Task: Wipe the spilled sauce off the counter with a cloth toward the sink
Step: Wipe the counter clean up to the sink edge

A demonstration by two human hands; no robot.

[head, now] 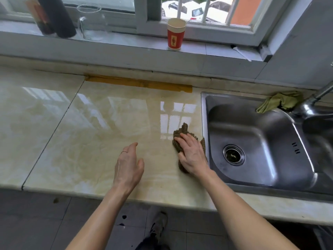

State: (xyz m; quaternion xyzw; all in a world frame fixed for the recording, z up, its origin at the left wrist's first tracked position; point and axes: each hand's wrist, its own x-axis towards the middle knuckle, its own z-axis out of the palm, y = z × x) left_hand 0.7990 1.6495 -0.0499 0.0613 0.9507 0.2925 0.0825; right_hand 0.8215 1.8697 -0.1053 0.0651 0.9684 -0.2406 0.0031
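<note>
While pressing flat, right hand (192, 156) on crumpled brown ribbed cloth (182, 136), fingers spread over it rather than curled round it; pinned to glossy cream marble-patterned counter (90, 141), not gripped. Cloth just beside raised rim of stainless steel sink (261, 141), one edge touching or overlapping that rim. Left hand (128, 168) loosely open, holding nothing, near counter surface well to the cloth's left; contact with counter not clear.

No distinct sauce visible on counter; only glare and pale streaks. Probably late in the stroke, residue under or ahead of cloth.

Risks from here:
- Raised sink rim likely to catch the cloth's leading edge; could leave a line of sauce along the seam instead of carrying it into the basin.
- Flat palm with no real hold: cloth could slip out or bunch at the rim, smearing sauce back.
- Cloth looks small and wadded; if saturated, likely to streak rather than lift.
- Lifting early would leave a smear beside the rim.
- Dark spots on grey floor tiles (124, 217) below the counter edge; a stroke drifting toward the front edge could push more over.
</note>
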